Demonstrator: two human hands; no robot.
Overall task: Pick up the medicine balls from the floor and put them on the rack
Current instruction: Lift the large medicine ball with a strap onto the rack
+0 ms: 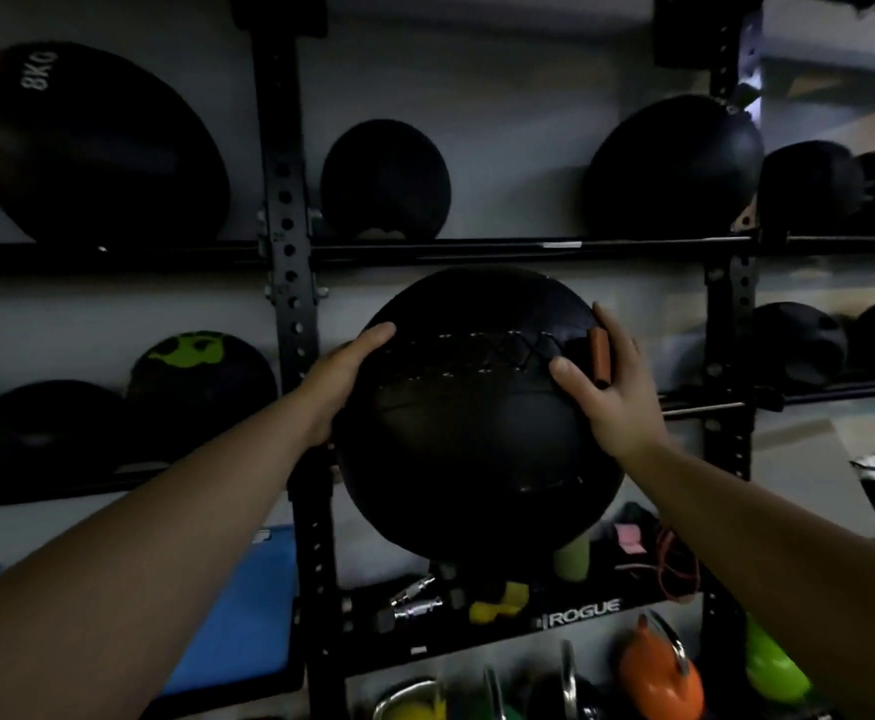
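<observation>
A large black medicine ball [477, 439] with laced stitching and a small brown tag fills the middle of the view, held up in front of the black rack [290, 283]. My left hand [339, 379] presses its left side and my right hand [609, 381] grips its upper right, fingers spread beside the tag. The ball sits at the height of the middle shelf bay, just below the upper rail [477, 250]. Whether it rests on the shelf bars or only in my hands is hidden behind it.
Black balls line the top shelf: an 8KG one [92, 142], a small one [386, 179], another [674, 166]. A green-marked ball [201, 392] sits middle left. Below, a ROGUE tray [583, 613] holds small gear, with kettlebells [659, 672] underneath and a blue mat [240, 610].
</observation>
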